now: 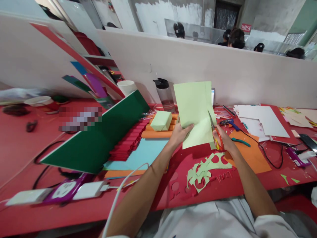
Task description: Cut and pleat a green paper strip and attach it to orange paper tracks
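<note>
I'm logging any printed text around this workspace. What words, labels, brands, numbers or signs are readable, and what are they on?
No text is clearly readable.
Red sign at the back: pale characters, too small to read.
Small bright rectangle behind the light green sheet: too blurred to read.
Light green sheet and scissors: no text visible.

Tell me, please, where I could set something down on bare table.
The broadest bare patch of the red table lies at the left, between the small dark object and the purple power strip. A narrower strip runs in front of that power strip. Around the right hand, green scraps and an orange sheet crowd it.
</note>
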A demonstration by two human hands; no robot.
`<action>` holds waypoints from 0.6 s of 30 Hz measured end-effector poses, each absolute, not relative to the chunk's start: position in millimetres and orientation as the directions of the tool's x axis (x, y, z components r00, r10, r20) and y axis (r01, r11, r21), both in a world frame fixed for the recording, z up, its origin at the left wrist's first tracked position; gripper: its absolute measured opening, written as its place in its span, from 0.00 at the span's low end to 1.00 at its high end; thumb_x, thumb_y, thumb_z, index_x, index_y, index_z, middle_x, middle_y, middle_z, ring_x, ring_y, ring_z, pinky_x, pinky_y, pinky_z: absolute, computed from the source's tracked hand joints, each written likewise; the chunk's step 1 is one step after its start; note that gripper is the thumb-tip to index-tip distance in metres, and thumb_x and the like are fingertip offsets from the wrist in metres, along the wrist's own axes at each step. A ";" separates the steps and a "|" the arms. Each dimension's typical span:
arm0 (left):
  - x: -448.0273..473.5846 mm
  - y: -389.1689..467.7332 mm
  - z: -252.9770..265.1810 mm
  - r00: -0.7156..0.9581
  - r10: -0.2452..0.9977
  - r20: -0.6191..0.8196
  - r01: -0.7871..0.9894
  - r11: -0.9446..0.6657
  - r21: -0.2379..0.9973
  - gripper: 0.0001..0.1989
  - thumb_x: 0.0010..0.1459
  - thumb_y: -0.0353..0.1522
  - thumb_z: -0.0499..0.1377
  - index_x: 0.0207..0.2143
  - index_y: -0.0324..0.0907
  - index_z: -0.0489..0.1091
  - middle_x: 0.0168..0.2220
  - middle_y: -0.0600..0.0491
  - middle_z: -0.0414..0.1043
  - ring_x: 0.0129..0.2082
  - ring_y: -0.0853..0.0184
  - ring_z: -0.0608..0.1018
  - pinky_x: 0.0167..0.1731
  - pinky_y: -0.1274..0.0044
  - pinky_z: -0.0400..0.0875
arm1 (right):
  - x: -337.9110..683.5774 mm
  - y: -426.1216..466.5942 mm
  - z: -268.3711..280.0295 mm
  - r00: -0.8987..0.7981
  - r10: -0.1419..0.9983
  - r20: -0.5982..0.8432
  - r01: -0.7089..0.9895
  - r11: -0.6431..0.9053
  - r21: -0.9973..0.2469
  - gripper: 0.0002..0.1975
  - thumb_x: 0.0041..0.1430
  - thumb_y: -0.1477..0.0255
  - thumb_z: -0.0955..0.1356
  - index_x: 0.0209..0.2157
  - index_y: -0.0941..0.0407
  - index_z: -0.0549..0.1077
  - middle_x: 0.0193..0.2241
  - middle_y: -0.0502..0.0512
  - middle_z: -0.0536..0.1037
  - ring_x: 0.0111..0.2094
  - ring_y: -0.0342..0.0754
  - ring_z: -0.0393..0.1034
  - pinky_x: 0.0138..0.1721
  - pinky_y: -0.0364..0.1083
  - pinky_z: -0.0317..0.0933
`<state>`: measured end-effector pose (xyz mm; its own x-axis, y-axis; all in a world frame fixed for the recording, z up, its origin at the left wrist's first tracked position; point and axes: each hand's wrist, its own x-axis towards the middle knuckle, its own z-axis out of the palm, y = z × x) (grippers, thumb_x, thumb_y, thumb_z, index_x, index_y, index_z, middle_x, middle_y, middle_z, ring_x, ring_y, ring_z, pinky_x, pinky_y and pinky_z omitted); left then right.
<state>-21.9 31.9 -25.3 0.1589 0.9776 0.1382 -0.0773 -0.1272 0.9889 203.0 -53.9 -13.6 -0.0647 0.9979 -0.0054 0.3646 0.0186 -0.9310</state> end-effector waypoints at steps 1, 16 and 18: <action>-22.2 32.2 -25.9 0.169 0.976 0.141 -0.071 -0.131 0.989 0.29 0.44 0.47 0.72 0.43 0.36 0.78 0.46 0.42 0.80 0.45 0.54 0.80 0.47 0.67 0.74 | 203.5 -54.9 -12.9 -0.067 0.998 0.011 0.361 0.034 -0.932 0.36 0.60 0.40 0.61 0.56 0.53 0.60 0.20 0.44 0.67 0.19 0.44 0.66 0.21 0.41 0.59; -22.6 31.2 -24.8 0.199 0.971 0.133 -0.112 -0.113 0.987 0.29 0.45 0.46 0.72 0.44 0.36 0.77 0.46 0.42 0.80 0.43 0.55 0.81 0.45 0.69 0.75 | 201.5 -53.2 -12.8 -0.032 0.995 0.091 0.414 0.096 -0.905 0.25 0.64 0.46 0.61 0.48 0.53 0.64 0.22 0.45 0.65 0.18 0.44 0.64 0.20 0.43 0.57; -22.2 31.4 -25.5 0.189 0.973 0.131 -0.114 -0.111 0.987 0.29 0.44 0.46 0.72 0.44 0.36 0.78 0.46 0.42 0.80 0.43 0.55 0.81 0.44 0.70 0.75 | 201.0 -52.8 -13.3 -0.024 0.994 0.102 0.411 0.103 -0.906 0.25 0.64 0.46 0.62 0.48 0.53 0.64 0.22 0.45 0.65 0.18 0.44 0.64 0.19 0.43 0.57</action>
